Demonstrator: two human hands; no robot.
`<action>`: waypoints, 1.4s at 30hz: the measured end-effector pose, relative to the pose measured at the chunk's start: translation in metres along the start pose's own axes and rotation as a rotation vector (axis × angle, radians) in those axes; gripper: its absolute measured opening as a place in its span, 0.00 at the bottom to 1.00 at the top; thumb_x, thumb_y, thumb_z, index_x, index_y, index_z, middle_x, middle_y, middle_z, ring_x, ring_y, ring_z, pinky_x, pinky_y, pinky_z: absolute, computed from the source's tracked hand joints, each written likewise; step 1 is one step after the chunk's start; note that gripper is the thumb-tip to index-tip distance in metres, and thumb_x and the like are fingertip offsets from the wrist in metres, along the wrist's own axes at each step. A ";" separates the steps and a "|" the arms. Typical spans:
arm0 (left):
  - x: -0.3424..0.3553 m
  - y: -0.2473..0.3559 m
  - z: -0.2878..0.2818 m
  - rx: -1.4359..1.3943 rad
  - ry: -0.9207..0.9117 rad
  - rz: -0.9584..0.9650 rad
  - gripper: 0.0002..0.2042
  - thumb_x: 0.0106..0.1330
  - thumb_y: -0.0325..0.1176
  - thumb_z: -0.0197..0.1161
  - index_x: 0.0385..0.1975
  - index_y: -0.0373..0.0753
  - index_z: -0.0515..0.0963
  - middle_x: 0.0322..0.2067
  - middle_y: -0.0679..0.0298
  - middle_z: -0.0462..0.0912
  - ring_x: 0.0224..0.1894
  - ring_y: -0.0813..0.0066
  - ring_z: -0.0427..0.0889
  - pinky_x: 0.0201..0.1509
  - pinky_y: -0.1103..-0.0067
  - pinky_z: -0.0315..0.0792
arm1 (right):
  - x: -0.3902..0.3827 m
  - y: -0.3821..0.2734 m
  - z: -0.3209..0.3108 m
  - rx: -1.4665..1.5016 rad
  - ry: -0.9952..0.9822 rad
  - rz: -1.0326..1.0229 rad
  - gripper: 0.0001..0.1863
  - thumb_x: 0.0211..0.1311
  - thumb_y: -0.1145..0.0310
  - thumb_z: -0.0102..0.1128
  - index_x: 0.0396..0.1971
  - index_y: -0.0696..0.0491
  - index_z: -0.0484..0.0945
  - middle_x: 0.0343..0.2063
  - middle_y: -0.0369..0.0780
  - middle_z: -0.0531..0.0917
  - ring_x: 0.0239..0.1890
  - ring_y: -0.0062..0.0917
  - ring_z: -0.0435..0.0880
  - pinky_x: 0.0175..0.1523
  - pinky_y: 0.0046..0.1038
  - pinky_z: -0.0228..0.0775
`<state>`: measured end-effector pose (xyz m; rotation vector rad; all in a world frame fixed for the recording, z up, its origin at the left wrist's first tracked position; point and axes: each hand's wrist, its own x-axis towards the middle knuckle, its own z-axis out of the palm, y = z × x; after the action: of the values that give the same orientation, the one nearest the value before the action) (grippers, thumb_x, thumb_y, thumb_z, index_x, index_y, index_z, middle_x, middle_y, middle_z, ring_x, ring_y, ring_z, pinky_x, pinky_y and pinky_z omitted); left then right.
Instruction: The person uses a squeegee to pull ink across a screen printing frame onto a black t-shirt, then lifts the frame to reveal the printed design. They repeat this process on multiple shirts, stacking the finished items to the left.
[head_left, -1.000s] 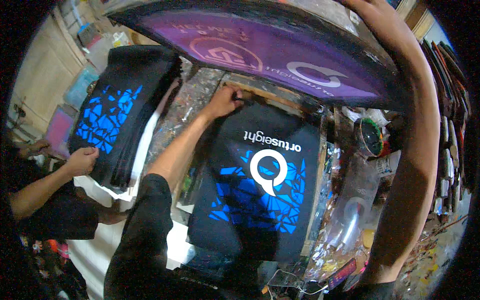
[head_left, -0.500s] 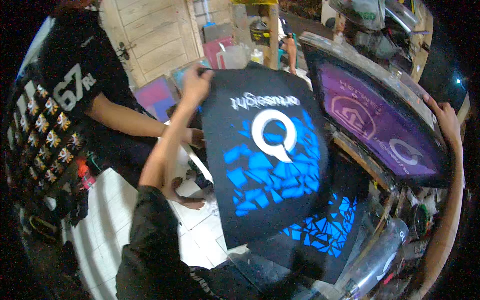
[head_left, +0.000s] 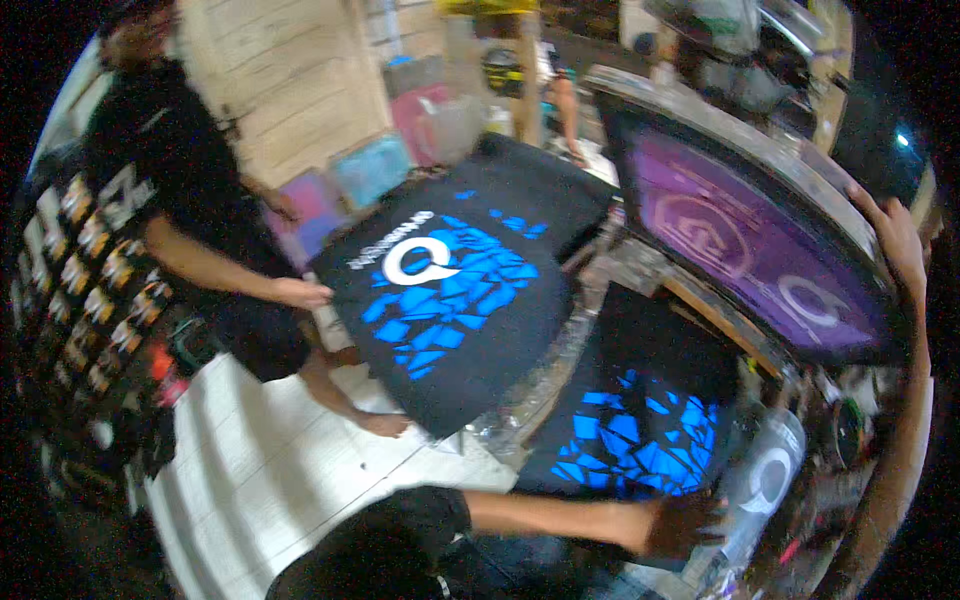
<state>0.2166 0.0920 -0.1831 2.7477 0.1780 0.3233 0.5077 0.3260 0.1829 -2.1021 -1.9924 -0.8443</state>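
With my right hand [head_left: 885,235] I grip the outer rim of a tilted screen-printing frame [head_left: 690,190], its mesh purple with pale designs. My left hand [head_left: 685,525], blurred and in shadow, reaches over the near edge of a black fabric panel [head_left: 640,335] printed with blue shards. Its fingers look stretched apart, with nothing visible in them. A second black fabric panel [head_left: 480,370], with blue shards and a white ring mark, lies farther left. Another person's hand [head_left: 305,293] is at that panel's left corner.
A clear plastic-looking sheet with a white ring mark [head_left: 765,470] lies right of the near panel. Coloured screens [head_left: 370,170] lean by the wooden door [head_left: 290,80]. The other person stands at left; a white tiled floor [head_left: 250,470] lies below.
My left hand has let go of the ring-marked panel and swung down right to the near panel. The ring-marked panel now lies farther left by the other person. My right hand keeps its hold.
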 end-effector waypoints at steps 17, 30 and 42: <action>-0.141 -0.074 -0.032 0.220 -0.028 -0.580 0.36 0.67 0.63 0.60 0.71 0.49 0.70 0.78 0.57 0.55 0.80 0.45 0.45 0.78 0.39 0.36 | -0.008 -0.056 -0.074 0.545 -0.204 0.085 0.44 0.66 0.27 0.49 0.55 0.55 0.84 0.59 0.55 0.81 0.59 0.48 0.82 0.66 0.50 0.70; -0.142 -0.092 -0.041 0.157 -0.116 -0.582 0.38 0.63 0.67 0.63 0.71 0.56 0.70 0.78 0.61 0.56 0.80 0.51 0.50 0.78 0.41 0.33 | 0.004 -0.035 -0.063 0.586 -0.184 -0.170 0.41 0.72 0.36 0.48 0.70 0.56 0.70 0.73 0.55 0.64 0.75 0.46 0.63 0.76 0.51 0.52; -0.143 -0.095 -0.035 0.191 -0.122 -0.578 0.38 0.65 0.66 0.60 0.73 0.56 0.68 0.79 0.62 0.54 0.81 0.52 0.44 0.78 0.41 0.29 | 0.026 -0.034 -0.053 0.695 -0.281 -0.158 0.40 0.76 0.41 0.41 0.76 0.56 0.58 0.77 0.53 0.53 0.79 0.46 0.52 0.80 0.55 0.39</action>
<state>0.0618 0.1684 -0.2156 2.7295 0.9853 -0.0221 0.4584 0.3287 0.2303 -1.7264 -2.1689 0.1550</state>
